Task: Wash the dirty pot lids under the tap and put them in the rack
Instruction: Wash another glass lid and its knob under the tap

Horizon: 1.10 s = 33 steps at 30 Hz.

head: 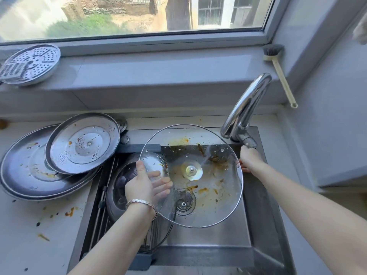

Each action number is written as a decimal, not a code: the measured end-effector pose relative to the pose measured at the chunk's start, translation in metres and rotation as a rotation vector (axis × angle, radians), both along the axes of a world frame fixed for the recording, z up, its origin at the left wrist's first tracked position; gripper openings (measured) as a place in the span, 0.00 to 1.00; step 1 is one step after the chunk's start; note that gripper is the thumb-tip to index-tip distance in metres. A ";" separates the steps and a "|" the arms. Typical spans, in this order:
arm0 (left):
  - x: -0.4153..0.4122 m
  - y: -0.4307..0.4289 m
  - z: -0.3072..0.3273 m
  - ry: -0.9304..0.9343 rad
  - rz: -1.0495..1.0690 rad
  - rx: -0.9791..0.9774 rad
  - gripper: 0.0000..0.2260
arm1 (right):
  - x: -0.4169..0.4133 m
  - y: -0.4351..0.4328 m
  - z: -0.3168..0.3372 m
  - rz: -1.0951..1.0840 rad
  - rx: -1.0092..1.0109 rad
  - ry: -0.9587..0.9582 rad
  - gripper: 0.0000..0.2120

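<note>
Over a stainless sink (258,205), a person holds a large glass lid (218,195) under the tap (246,108), its inner face turned up to the camera and streaked with orange-brown sauce. The left hand (143,185) pinches the lid's left rim, thumb on top and fingers showing through the glass beneath. The right hand (250,158) sits at the lid's right rim, directly below the tap's lever (247,140). Whether it grips the rim, steadies it or reaches for the lever cannot be told from this angle. A thin stream of water (205,156) strikes the glass just right of the central knob fitting (191,170), where the stains lie thickest.

The washing looks only begun, since residue is spread across the middle and the near half of the glass.

The move to come turns on one relation: the rack (102,199) lies to the left of the lid and below it, along the sink's left side, directly under the left hand. That hand is the nearer one for setting the lid down. A second glass lid (121,187) already rests in the rack, so the washed lid would need to go in beside or against it.

Two soiled steel lids wait on the tabletop (29,235) farther left, the smaller (83,143) leaning on the larger (21,171).
</note>
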<state>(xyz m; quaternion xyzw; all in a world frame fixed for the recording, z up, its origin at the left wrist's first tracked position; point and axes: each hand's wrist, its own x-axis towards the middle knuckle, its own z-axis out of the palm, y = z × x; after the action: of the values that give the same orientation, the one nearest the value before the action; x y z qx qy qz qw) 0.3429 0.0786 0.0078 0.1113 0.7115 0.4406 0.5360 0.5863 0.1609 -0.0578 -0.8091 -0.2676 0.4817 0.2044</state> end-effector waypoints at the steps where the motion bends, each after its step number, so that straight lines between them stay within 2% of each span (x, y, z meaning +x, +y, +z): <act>1: 0.002 0.000 0.000 -0.005 0.000 -0.002 0.27 | 0.002 -0.001 -0.001 0.021 0.010 -0.022 0.14; 6: 0.006 0.002 -0.001 -0.017 -0.011 -0.006 0.26 | 0.009 -0.003 -0.010 0.115 0.004 -0.090 0.19; 12: 0.008 0.002 -0.001 -0.015 -0.011 -0.015 0.26 | 0.010 -0.005 -0.009 0.116 0.027 -0.055 0.17; 15: 0.006 0.001 -0.002 -0.041 -0.019 -0.023 0.27 | 0.008 -0.006 -0.004 0.095 0.056 -0.170 0.20; 17: 0.004 0.001 -0.002 -0.046 -0.029 -0.031 0.27 | -0.001 -0.016 0.007 0.093 0.189 -0.342 0.22; 18: 0.003 0.000 -0.001 -0.050 -0.027 -0.032 0.27 | -0.007 -0.023 0.014 0.187 0.301 -0.455 0.24; 20: 0.006 -0.001 0.000 -0.054 -0.011 -0.028 0.27 | -0.025 -0.042 0.023 0.570 0.480 -0.607 0.29; 23: 0.018 -0.001 0.001 -0.046 -0.004 -0.005 0.27 | -0.064 -0.080 0.032 1.154 0.500 -0.528 0.38; 25: 0.023 -0.003 0.003 -0.030 -0.004 0.008 0.26 | -0.085 -0.100 0.038 1.379 0.528 -0.431 0.38; 27: 0.024 -0.006 0.004 -0.017 -0.002 0.017 0.27 | -0.086 -0.100 0.041 1.419 0.552 -0.418 0.38; 29: 0.021 -0.010 0.005 -0.007 -0.020 0.027 0.27 | -0.069 -0.085 0.036 1.298 0.507 -0.539 0.38; 31: 0.019 -0.013 0.004 0.002 -0.027 0.042 0.26 | -0.060 -0.080 0.036 1.194 0.430 -0.575 0.38; 33: 0.020 -0.016 0.006 -0.001 -0.031 0.041 0.27 | -0.072 -0.091 0.033 1.305 0.522 -0.530 0.39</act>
<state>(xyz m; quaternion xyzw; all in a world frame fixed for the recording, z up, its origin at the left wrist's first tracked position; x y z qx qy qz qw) 0.3632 0.0623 0.0133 0.1329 0.7003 0.4468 0.5406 0.5147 0.0694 -0.0244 -0.5005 -0.8385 0.2152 -0.0088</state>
